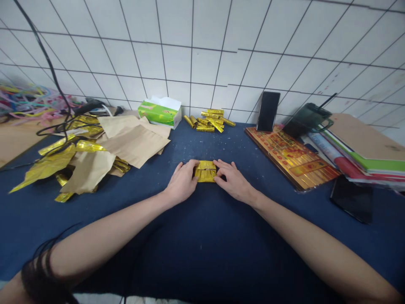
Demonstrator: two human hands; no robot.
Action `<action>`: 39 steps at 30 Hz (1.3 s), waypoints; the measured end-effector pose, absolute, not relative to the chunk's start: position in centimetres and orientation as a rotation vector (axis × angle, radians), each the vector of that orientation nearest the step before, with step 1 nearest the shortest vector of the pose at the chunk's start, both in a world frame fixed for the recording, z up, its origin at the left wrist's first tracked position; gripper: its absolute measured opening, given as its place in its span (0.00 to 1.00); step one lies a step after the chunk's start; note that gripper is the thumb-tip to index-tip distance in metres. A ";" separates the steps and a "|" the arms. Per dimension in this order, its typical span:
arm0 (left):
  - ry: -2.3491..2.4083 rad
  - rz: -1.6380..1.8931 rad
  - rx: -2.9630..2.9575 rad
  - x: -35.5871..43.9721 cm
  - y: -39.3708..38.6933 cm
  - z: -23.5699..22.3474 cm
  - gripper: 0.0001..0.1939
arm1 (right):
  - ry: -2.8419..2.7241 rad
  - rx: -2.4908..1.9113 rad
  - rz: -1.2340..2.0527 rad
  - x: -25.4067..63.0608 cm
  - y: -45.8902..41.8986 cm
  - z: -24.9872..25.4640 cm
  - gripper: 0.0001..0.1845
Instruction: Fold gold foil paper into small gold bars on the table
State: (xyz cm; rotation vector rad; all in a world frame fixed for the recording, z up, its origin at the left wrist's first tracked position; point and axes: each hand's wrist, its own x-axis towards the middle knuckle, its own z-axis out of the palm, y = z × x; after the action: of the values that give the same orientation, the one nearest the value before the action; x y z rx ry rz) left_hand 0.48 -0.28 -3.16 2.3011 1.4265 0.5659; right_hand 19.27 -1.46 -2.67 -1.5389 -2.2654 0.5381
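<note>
A small folded packet of gold foil paper (205, 171) lies at the middle of the navy table cover (202, 249). My left hand (182, 182) presses its left end, and my right hand (232, 179) holds its right end, with fingertips on top. Beyond the hands stands a heap of folded gold sticks (209, 120). To the left lie loose sheets of brown kraft paper (133, 141) mixed with crumpled gold foil sheets (47, 166).
A green tissue box (159, 113) stands at the back. On the right are an upright phone (268, 111), a red-and-gold printed board (291, 158), a stack of books (363, 152) and a dark tablet (351, 199). A black cable (53, 80) and colourful pipe cleaners (28, 103) lie far left.
</note>
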 end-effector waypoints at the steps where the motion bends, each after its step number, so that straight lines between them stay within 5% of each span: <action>1: 1.417 0.566 2.309 0.4 -0.3 -3.2 0.20 | -2.261 -1.534 0.535 19.3 -1.5 -2.7 0.09; 5: 1.408 0.492 2.403 0.2 -0.3 -3.2 0.25 | -2.208 -1.522 0.531 19.4 -1.6 -2.9 0.03; 10: 1.369 0.328 2.624 -0.1 -0.8 -3.0 0.23 | -2.274 -1.497 0.507 19.6 -1.7 -3.2 0.26; 21: 1.216 0.144 2.883 -0.4 -1.4 -2.7 0.24 | -2.598 -1.531 0.138 19.6 -2.2 -3.4 0.25; 26: 1.181 0.036 2.836 -0.5 -2.0 -2.6 0.42 | -2.613 -1.518 0.147 19.7 -2.4 -3.0 0.26; 31: 1.116 -0.015 2.828 -1.2 -1.8 -2.4 0.44 | -2.650 -1.477 0.170 20.0 -2.5 -2.9 0.36; 39: 1.022 -0.049 2.822 -1.9 -1.3 -2.1 0.42 | -2.646 -1.450 0.188 20.6 -1.5 -2.4 0.25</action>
State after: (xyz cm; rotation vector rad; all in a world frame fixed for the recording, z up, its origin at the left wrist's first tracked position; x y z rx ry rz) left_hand -1.86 -1.32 -2.10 2.8223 1.0221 -0.0487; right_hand 20.60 -1.50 -2.40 -1.4502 -2.6465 0.1881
